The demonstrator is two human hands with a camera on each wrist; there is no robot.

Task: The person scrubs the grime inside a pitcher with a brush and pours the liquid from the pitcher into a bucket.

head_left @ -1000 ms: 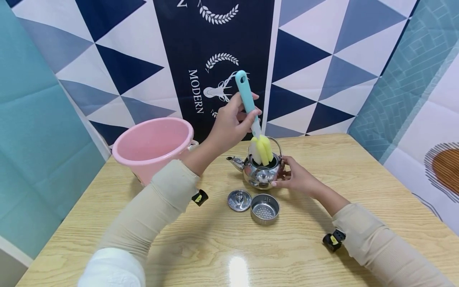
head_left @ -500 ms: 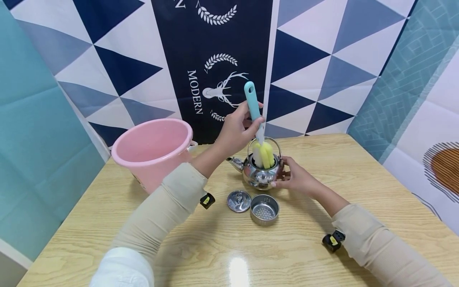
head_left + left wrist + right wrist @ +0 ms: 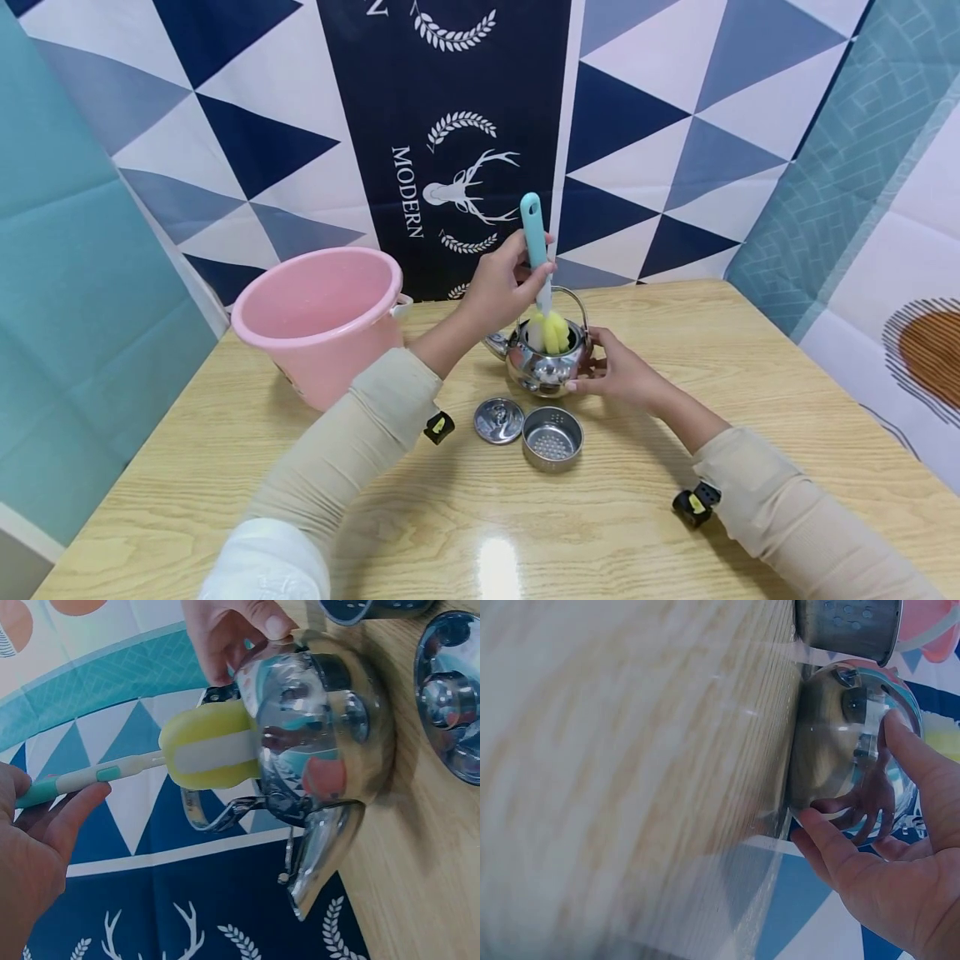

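Observation:
My left hand (image 3: 498, 279) pinches the teal and white handle of a sponge brush (image 3: 534, 229) between thumb and fingers. The brush's yellow and white sponge head (image 3: 214, 746) is partly inside the mouth of a shiny steel teapot (image 3: 542, 371), and the rest of it sticks out. The teapot stands upright on the table, its hoop handle raised and its spout toward the left. Thumb and fingers of my right hand (image 3: 618, 375) grip the teapot's body from the right side. How far down the sponge reaches is hidden by the teapot wall.
In front of the teapot lie its round lid (image 3: 498, 421) and a perforated strainer cup (image 3: 553, 437), side by side. A pink bucket (image 3: 322, 329) stands at the left. The wooden table (image 3: 420, 533) meets a patterned cloth backdrop (image 3: 645, 142) at the back.
My left hand has moved down and slightly right, lowering the brush so its sponge went from above the teapot's mouth into it. The right hand and teapot stay put.

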